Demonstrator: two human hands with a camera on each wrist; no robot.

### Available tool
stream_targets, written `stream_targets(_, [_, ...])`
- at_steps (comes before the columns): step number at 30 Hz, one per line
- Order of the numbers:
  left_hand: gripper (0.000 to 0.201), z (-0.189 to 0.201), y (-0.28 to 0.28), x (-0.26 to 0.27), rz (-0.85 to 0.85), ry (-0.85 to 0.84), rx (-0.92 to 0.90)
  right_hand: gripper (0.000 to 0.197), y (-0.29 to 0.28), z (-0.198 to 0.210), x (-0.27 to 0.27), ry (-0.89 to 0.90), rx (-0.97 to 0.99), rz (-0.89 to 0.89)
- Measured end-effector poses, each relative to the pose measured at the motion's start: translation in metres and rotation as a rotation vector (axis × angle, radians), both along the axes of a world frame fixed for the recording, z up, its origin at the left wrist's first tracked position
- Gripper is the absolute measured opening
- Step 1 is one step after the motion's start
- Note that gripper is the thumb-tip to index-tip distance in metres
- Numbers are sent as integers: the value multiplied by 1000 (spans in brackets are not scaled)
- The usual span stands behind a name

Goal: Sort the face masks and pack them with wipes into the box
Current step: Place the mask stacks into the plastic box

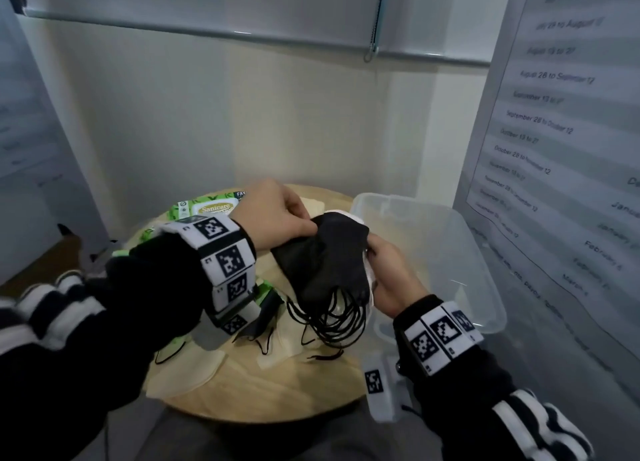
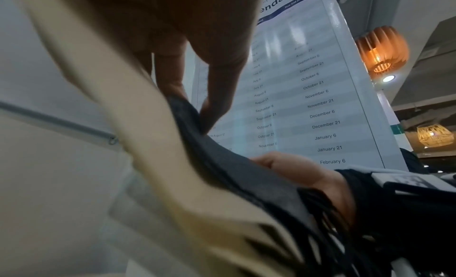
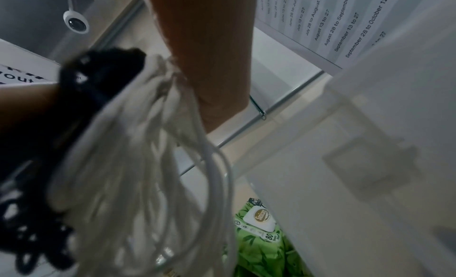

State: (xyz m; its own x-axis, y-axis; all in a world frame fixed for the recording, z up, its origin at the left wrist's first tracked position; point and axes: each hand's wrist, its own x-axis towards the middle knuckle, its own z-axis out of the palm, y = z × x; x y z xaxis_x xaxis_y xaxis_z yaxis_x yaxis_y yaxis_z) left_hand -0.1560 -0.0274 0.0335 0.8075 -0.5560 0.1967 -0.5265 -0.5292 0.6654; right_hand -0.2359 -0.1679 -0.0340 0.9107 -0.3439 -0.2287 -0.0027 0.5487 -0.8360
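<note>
Hands meet over the table (image 1: 277,391): left hand (image 1: 277,214) pinches the top of the black masks (image 1: 329,263), right hand (image 1: 391,273) grips the stack's side (white masks (image 1: 370,273) apparently behind). Sorting is under way; next, lower the stack into the box (image 1: 478,252). Wipes (image 1: 211,208) and beige masks (image 1: 194,374) wait on the table.

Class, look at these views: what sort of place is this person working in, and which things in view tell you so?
Probably an office or staff break area: a printed calendar of dated periods hangs on the wall, a roller blind covers the window, and woven pendant lamps hang beyond.
</note>
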Motion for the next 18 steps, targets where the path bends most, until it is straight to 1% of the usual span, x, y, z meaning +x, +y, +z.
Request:
stream_targets(3, [17,-1,-2,3,21,-4,34,68,-2,1,-5,-62,73,94])
stream_targets(4, [17,-1,-2,4,28,0,44,70,-1,1,-6,-82,78,125])
stream_targets(5, [16,-2,-2,5,31,2,57,65,2,0,-6,-93,58,146])
stream_targets(7, [14,-3,0,9,20,10,98,48,7,-8,-3,-70,-10,164])
stream_targets(9, [12,-2,7,13,7,21,156,37,11,-17,1,-34,-75,131])
stream_targets(11, [13,5,16,22,37,2,194,26,12,-24,4,-4,-121,74])
stream_targets(13, [12,17,26,31,104,-27,155,23,11,-27,6,4,-134,44])
stream_targets(14, [9,24,30,34,122,-44,112,24,11,-28,7,1,-130,40])
stream_targets(15, [4,31,33,37,116,-56,72,25,10,-28,8,-4,-129,40])
stream_targets(17, [8,45,37,40,54,-53,27,28,9,-25,9,-11,-145,42])
stream_targets(18, [10,50,36,38,-4,-21,-1,29,9,-23,10,-19,-160,39])
